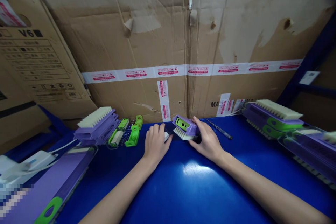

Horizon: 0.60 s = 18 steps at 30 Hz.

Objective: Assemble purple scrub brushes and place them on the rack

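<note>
My right hand [208, 138] is closed around one end of a purple brush [193, 130], with a green panel in its end face and white bristles pointing down. The brush is tilted, its bristles close to the blue table. To its left, my left hand [156, 142] curls over a small pale object [166, 136] that is mostly covered by the fingers, so its kind does not show. A gap separates the two hands. Right of my right hand lies a thin screwdriver [219, 128] with a clear handle.
Purple brush parts [98, 126] are stacked at left, beside bright green plastic pieces [133, 136] and several small springs. A long purple piece [60, 178] and a white power strip [36, 161] lie nearer. More purple brushes [273, 117] sit at right. Cardboard [131, 52] walls the back.
</note>
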Available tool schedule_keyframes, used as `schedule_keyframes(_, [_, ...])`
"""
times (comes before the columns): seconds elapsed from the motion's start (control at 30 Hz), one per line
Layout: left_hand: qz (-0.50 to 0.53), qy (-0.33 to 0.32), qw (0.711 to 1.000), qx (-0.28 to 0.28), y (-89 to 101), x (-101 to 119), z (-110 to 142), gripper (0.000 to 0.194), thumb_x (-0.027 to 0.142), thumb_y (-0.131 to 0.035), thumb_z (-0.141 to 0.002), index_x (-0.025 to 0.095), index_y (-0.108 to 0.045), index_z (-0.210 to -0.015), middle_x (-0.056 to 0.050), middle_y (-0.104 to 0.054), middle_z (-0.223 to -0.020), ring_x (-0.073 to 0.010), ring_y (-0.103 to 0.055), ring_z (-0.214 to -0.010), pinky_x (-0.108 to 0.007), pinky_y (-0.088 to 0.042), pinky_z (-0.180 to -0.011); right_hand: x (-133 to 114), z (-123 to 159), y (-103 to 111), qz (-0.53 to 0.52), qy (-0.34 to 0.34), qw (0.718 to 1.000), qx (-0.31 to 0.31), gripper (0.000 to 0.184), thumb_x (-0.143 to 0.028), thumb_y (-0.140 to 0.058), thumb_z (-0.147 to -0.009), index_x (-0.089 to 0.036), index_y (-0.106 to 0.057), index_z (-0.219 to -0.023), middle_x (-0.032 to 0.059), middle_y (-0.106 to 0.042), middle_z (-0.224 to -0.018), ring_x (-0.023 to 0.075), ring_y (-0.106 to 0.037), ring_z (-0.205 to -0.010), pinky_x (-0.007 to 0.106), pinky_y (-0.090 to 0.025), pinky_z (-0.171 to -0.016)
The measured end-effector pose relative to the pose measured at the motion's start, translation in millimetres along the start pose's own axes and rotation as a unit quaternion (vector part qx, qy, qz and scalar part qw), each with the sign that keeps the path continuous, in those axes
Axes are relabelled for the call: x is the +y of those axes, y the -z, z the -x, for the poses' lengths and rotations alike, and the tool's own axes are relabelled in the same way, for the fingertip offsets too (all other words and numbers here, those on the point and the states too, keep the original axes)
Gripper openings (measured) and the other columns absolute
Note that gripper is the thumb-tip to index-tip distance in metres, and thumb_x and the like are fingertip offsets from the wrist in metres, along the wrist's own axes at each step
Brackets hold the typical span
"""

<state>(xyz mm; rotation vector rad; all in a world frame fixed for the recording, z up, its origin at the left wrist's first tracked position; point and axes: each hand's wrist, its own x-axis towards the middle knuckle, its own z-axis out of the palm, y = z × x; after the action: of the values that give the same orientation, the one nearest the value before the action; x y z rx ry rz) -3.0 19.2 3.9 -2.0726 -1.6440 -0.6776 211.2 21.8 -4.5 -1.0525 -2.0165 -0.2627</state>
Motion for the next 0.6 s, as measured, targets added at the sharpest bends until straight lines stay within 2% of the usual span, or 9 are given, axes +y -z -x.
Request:
schedule_keyframes(0.1, [0.04, 0.022, 0.999, -0.025, -2.0, -1.5, 0.1, 0.034, 0.035, -0.054, -0.085, 0.013, -0.055, -0.11, -0.012, -0.064, -0.092, -0.0268, -0.057, -0.088, -0.038, -0.043, -0.075, -0.3, 0.2, 0.3, 0.005, 0.001, 1.0, 0.001, 0.083, -0.022, -0.062, -0.075, -0.018, -0.017, -0.145, 0.0166, -0.057, -0.122, 0.0309, -0.056, -0.107, 0.048, -0.051, -0.086])
schedule_keyframes(0.2, [0.131, 0.064, 0.989, 0.002, -1.6, -4.1, -1.0, 0.034, 0.038, -0.056, -0.083, 0.016, -0.056, -0.109, -0.01, -0.064, -0.092, -0.0253, -0.058, -0.088, -0.037, -0.043, -0.076, -0.5, 0.0, 0.6, 0.005, 0.005, 1.0, 0.001, 0.083, -0.022, -0.062, -0.074, -0.017, -0.018, -0.145, 0.017, -0.057, -0.121, 0.0309, -0.056, -0.107, 0.048, -0.051, -0.086])
schedule_keyframes(0.27, [0.235, 0.115, 0.965, 0.017, -1.3, -6.5, -2.4, 0.037, 0.042, -0.057, -0.081, 0.019, -0.054, -0.109, -0.006, -0.064, -0.086, -0.0219, -0.059, -0.08, -0.033, -0.044, -0.072, -0.4, -0.2, 0.7, 0.005, 0.008, 1.0, 0.002, 0.083, -0.021, -0.062, -0.074, -0.017, -0.018, -0.145, 0.0173, -0.057, -0.121, 0.0308, -0.056, -0.107, 0.048, -0.051, -0.086])
schedule_keyframes(0.3, [0.3, 0.142, 0.943, 0.018, -1.6, -7.7, -3.3, 0.038, 0.044, -0.057, -0.08, 0.02, -0.053, -0.109, -0.004, -0.064, -0.08, -0.0196, -0.059, -0.074, -0.031, -0.044, -0.068, -0.4, -0.3, 0.8, 0.006, 0.009, 1.0, 0.001, 0.083, -0.021, -0.062, -0.075, -0.017, -0.018, -0.145, 0.0174, -0.057, -0.121, 0.0308, -0.057, -0.106, 0.048, -0.051, -0.086])
schedule_keyframes(0.37, [0.439, 0.203, 0.875, 0.013, -3.0, -9.8, -5.5, 0.042, 0.048, -0.057, -0.079, 0.02, -0.05, -0.109, 0.0, -0.062, -0.069, -0.0158, -0.057, -0.062, -0.026, -0.043, -0.059, -0.2, -0.4, 0.8, 0.006, 0.01, 1.0, 0.002, 0.083, -0.021, -0.062, -0.075, -0.018, -0.017, -0.145, 0.0173, -0.057, -0.121, 0.0309, -0.057, -0.106, 0.048, -0.051, -0.086])
schedule_keyframes(0.47, [0.614, 0.313, 0.724, 0.016, -4.1, -11.2, -9.9, 0.049, 0.054, -0.063, -0.07, 0.02, -0.05, -0.103, 0.002, -0.061, -0.063, -0.0142, -0.057, -0.053, -0.022, -0.041, -0.048, 0.0, -0.2, 0.9, 0.004, 0.01, 1.0, 0.0, 0.083, -0.022, -0.062, -0.075, -0.019, -0.017, -0.145, 0.0169, -0.057, -0.121, 0.031, -0.056, -0.107, 0.049, -0.05, -0.086])
schedule_keyframes(0.53, [0.679, 0.367, 0.636, 0.025, -2.2, -10.7, -13.1, 0.05, 0.054, -0.067, -0.065, 0.019, -0.051, -0.097, 0.001, -0.061, -0.064, -0.0136, -0.057, -0.05, -0.021, -0.04, -0.043, 0.1, -0.2, 0.9, 0.003, 0.009, 1.0, -0.003, 0.083, -0.022, -0.062, -0.075, -0.018, -0.016, -0.145, 0.0169, -0.057, -0.122, 0.031, -0.056, -0.108, 0.049, -0.05, -0.087])
schedule_keyframes(0.6, [0.709, 0.389, 0.588, 0.03, 1.7, -9.7, -15.9, 0.048, 0.052, -0.069, -0.063, 0.018, -0.051, -0.092, 0.0, -0.062, -0.064, -0.0124, -0.055, -0.045, -0.02, -0.04, -0.04, 0.0, -0.3, 0.9, 0.003, 0.008, 1.0, -0.005, 0.083, -0.022, -0.062, -0.075, -0.018, -0.016, -0.145, 0.017, -0.057, -0.122, 0.0311, -0.056, -0.108, 0.049, -0.05, -0.087])
